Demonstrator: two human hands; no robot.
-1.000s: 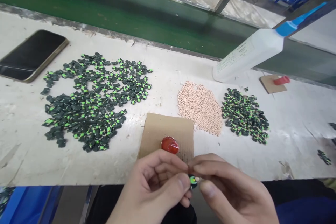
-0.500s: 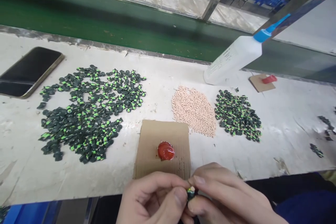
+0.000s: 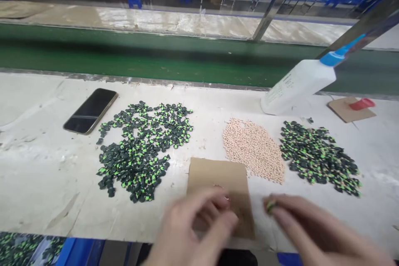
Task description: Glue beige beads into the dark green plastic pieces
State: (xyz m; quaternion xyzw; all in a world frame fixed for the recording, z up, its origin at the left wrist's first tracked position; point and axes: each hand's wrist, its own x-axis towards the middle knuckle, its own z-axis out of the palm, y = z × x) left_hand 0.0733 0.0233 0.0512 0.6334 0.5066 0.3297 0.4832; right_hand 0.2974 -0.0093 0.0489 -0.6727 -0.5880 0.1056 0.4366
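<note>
My left hand [image 3: 193,226] is blurred by motion over the near part of a brown cardboard piece [image 3: 218,178], fingers curled; it hides the red blob of paste on the card. My right hand [image 3: 307,228], also blurred, pinches a small dark green piece [image 3: 270,205] at its fingertips, just right of the card. A large spread of dark green and bright green small parts [image 3: 140,149] lies to the left. A pile of pale pink pellets [image 3: 252,147] and a second heap of green parts [image 3: 318,156] lie to the right.
A black phone [image 3: 90,110] lies at the left on the white worktop [image 3: 40,174]. A white bottle with a blue cap [image 3: 302,83] leans at the back right, beside a small card with a red cap [image 3: 361,104]. A green conveyor belt [image 3: 124,58] runs behind.
My hands have parted: the left moved over the card and covers the red blob, the right moved right with the small green piece. The view has tilted up and shifted left.
</note>
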